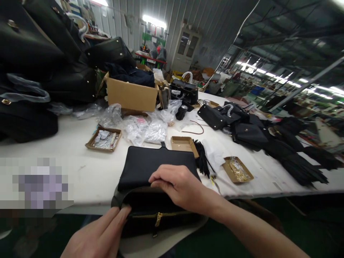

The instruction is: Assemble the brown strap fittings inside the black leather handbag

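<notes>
Black bags (67,64) pile up at upper left; below them I see a tray (104,138) of small pale parts. At bottom left of centre, the left hand (99,233) is closed on the left side of the open bag (158,163), thumb at its mouth.

The bag sits at lower centre, over the near edge of the white table (88,179). From my remote seat I judge it light and supple, not fragile, a little slippery where smooth; the flap looks stiffer than the slack sides. I would take it by the side folds or thick rim, off the zip (158,218). It looks smooth and black, with a dark hollow, gold zip teeth and puller, and pale material beneath.

Right of centre, the right hand (185,184) curls over the mouth, fingertips near together; I cannot tell whether they pinch anything. Farther right lie black tassels (202,159) and a tray (238,170) of gold parts
</notes>
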Action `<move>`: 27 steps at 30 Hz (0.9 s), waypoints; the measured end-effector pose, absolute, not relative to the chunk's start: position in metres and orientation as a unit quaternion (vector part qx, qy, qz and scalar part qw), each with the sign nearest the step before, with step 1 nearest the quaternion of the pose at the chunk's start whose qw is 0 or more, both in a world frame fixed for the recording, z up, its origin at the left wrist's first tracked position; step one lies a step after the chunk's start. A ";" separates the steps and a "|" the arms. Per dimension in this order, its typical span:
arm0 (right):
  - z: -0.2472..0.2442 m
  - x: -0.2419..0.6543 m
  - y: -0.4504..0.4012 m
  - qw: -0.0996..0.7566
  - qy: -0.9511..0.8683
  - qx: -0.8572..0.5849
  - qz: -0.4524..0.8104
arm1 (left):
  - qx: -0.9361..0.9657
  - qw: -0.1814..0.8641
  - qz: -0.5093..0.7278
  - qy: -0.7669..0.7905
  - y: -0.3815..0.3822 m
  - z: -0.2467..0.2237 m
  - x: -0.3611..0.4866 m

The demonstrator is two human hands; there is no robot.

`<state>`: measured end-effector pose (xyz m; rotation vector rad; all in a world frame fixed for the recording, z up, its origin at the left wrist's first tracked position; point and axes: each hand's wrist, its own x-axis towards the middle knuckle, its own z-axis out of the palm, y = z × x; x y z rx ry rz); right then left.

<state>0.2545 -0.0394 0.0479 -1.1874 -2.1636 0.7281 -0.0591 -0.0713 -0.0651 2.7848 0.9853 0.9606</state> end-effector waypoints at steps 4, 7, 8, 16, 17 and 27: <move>0.051 0.243 -0.038 0.268 -0.827 -0.406 0.282 | 0.876 0.097 0.310 0.357 -0.083 -0.041 -0.043; 0.049 0.236 -0.043 0.306 -0.846 -0.379 0.219 | 0.868 0.128 0.310 0.367 -0.086 -0.033 -0.038; 0.046 0.233 -0.048 0.315 -0.855 -0.367 0.187 | 0.867 0.134 0.310 0.367 -0.086 -0.032 -0.038; 0.006 0.214 -0.080 0.181 -0.868 -0.429 0.172 | 0.857 0.175 0.315 0.368 -0.082 -0.028 -0.038; 0.004 0.212 -0.081 0.184 -0.860 -0.442 0.176 | 0.855 0.184 0.313 0.370 -0.082 -0.026 -0.038; 0.012 0.207 -0.065 0.278 -0.766 -0.492 0.307 | 0.832 0.245 0.290 0.405 -0.073 -0.009 -0.035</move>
